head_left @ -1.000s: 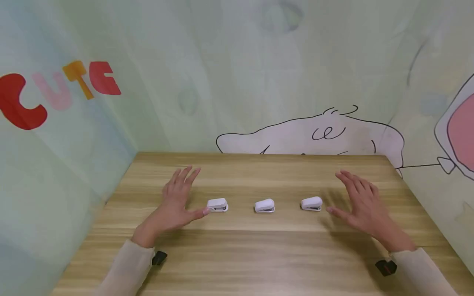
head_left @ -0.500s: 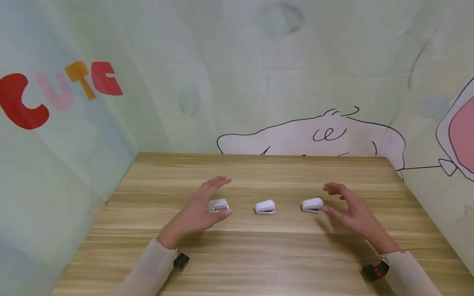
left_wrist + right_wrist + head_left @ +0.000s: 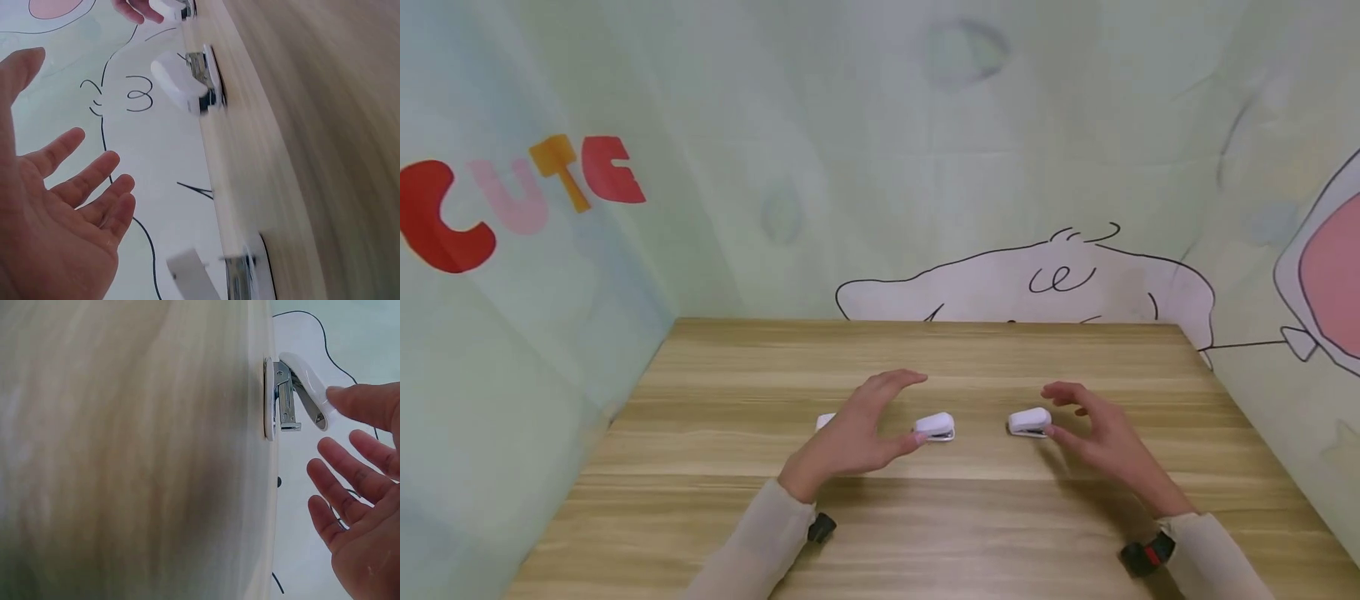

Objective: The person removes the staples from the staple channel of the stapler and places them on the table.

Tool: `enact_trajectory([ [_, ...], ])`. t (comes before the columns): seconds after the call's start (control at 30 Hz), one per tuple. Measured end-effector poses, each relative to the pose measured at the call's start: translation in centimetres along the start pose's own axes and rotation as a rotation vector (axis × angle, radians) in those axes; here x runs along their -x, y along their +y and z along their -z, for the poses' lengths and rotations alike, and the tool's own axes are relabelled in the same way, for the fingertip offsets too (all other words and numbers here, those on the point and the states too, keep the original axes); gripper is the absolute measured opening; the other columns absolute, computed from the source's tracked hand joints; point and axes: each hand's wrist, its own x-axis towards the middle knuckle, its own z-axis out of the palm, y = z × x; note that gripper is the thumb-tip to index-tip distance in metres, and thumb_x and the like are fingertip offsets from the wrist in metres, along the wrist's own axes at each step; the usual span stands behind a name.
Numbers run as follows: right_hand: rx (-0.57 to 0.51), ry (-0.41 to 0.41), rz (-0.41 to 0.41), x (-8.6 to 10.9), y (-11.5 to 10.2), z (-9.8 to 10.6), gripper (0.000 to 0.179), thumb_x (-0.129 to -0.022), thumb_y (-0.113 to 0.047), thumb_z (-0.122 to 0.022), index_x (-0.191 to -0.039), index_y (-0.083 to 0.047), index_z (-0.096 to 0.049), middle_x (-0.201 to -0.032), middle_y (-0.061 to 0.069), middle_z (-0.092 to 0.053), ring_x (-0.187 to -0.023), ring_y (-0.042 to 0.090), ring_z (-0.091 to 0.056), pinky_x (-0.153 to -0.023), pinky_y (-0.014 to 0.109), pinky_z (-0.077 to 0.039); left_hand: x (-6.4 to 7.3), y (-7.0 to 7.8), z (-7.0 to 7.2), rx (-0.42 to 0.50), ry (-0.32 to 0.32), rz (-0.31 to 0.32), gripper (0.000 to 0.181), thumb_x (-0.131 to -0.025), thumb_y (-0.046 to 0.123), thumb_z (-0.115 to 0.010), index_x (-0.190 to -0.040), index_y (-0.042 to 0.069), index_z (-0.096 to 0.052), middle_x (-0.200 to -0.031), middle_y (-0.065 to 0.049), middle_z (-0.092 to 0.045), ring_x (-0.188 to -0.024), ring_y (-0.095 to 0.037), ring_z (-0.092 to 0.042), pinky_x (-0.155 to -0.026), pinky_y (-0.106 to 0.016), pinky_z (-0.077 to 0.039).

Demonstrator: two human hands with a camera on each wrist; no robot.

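Note:
Three small white staplers stand in a row on the wooden table. My left hand hovers with fingers spread, its thumb tip overlapping the near left end of the middle stapler in the head view. Behind that hand, the left stapler is mostly hidden; the left wrist view shows it at the bottom. My right hand is beside the right stapler, fingers loosely bent. In the right wrist view, its thumb tip is right at the white top arm of that stapler. Neither hand grips anything.
The wooden table reaches back to a pale printed cloth backdrop with a cartoon outline and coloured letters. A small black device sits at the left wrist, and another black device at the right wrist.
My left hand has moved right, from beside the left stapler, past it to the middle one. The right hand has come slightly left to the right stapler, its fingers bending more. The staplers have stayed put.

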Motion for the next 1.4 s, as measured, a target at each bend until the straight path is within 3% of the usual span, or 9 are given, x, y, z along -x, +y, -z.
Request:
enact_trajectory([
  [0.33,0.014,-0.013,-0.008,-0.3,0.6,-0.3,0.047,-0.090,-0.006,-0.085,-0.133,-0.008,-0.066,-0.123,0.007,-0.078,-0.109,0.028,-0.072,-0.087,0.033,-0.056,-3.5,1.9,-2.0,-0.004,-0.077,-0.026,0.071,-0.098,0.047,-0.076,-0.160,0.032,-0.046,-0.165,0.004,-0.050,-0.156,-0.022,-0.045,-0.126,-0.052,-0.041],
  [0.63,-0.015,-0.070,-0.089,-0.3,0.8,-0.1,0.045,-0.090,-0.005,-0.084,-0.132,-0.006,-0.067,-0.123,0.008,-0.079,-0.111,0.027,-0.073,-0.091,0.033,-0.056,-6.1,3.4,-4.4,-0.033,-0.164,-0.072,0.066,-0.100,0.048,-0.072,-0.158,0.030,-0.049,-0.165,0.002,-0.049,-0.154,-0.024,-0.047,-0.125,-0.052,-0.041],
  [0.9,-0.034,-0.111,-0.132,-0.2,1.1,-0.2,0.042,-0.091,-0.006,-0.084,-0.129,-0.008,-0.069,-0.120,0.005,-0.081,-0.108,0.014,-0.073,-0.092,0.033,-0.056,-7.5,4.5,-6.3,-0.094,-0.187,-0.104,0.063,-0.101,0.046,-0.070,-0.158,0.026,-0.050,-0.163,-0.001,-0.052,-0.151,-0.024,-0.051,-0.124,-0.047,-0.043],
  [1.13,-0.085,-0.138,-0.170,-0.1,1.5,-0.2,0.039,-0.092,-0.008,-0.083,-0.129,-0.013,-0.070,-0.120,0.003,-0.080,-0.109,0.005,-0.071,-0.094,0.032,-0.057,-8.3,5.0,-7.6,-0.074,-0.215,-0.087,0.063,-0.102,0.045,-0.069,-0.158,0.026,-0.050,-0.162,-0.001,-0.054,-0.149,-0.025,-0.053,-0.123,-0.046,-0.045],
  [1.4,-0.120,-0.161,-0.183,-0.4,1.9,-0.8,0.041,-0.091,-0.005,-0.084,-0.130,-0.013,-0.069,-0.119,0.004,-0.080,-0.108,0.005,-0.071,-0.092,0.029,-0.058,-8.7,4.9,-8.8,-0.178,-0.177,-0.179,0.057,-0.103,0.042,-0.069,-0.155,0.022,-0.054,-0.154,-0.001,-0.062,-0.141,-0.022,-0.060,-0.120,-0.042,-0.047],
])
